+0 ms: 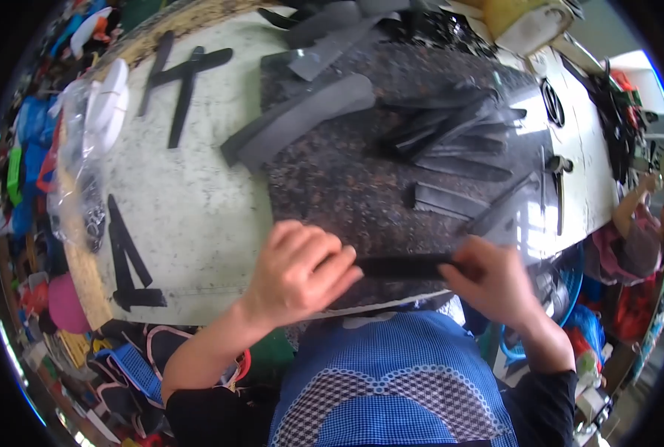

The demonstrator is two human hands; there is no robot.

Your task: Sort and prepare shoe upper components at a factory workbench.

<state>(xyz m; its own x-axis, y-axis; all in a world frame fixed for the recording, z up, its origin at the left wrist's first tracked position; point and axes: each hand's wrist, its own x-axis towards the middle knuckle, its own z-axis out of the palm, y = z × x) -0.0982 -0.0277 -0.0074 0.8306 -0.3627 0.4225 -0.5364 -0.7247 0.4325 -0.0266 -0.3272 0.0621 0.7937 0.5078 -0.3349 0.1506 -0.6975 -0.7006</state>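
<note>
A narrow black strip [402, 267] stretches between my two hands over the near edge of a dark speckled stone slab [332, 194]. My left hand [300, 264] is closed at the strip's left end, its knuckles up. At the other end, my right hand [490, 276] pinches the strip between thumb and fingers; it is slightly blurred. Beyond them on the slab lies a pile of black strips [451, 127]. Closer to my right hand are a short flat strip [448, 201] and a slanting one [504, 205]. Wider grey-black curved pieces [302, 119] overlap the slab's left edge.
Crossed black strips [186, 82] and further strips [129, 261] lie on the pale tabletop [198, 201]. White oval pieces [110, 104] and clear plastic wrap [78, 171] sit at the left edge. A coil [552, 103] lies right of the slab. Another person [630, 238] is at far right.
</note>
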